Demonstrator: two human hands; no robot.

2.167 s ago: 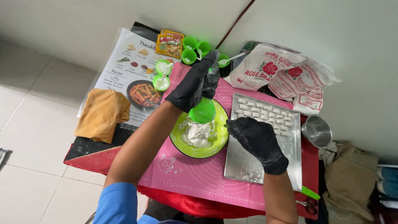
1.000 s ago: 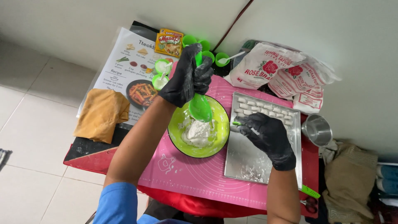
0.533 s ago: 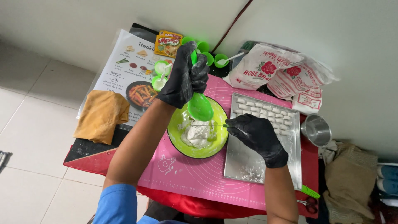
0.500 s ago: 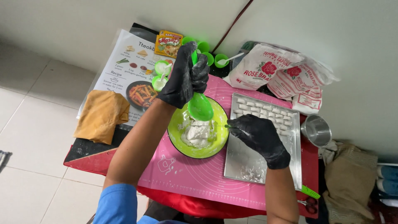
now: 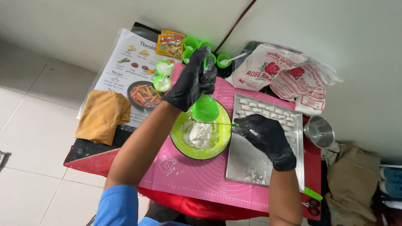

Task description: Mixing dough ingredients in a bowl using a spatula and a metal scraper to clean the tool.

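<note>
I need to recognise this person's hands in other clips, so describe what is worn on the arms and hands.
Both the left hand and the right hand wear black gloves ending at the wrist, the left one smeared with white powder. The forearms are bare. A blue sleeve covers the left upper arm.

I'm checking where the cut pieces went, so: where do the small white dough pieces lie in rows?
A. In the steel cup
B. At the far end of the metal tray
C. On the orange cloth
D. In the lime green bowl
B. The small white pieces sit in rows at the far end of the metal tray, beside the right hand; the green bowl holds only a lump of white dough.
</note>
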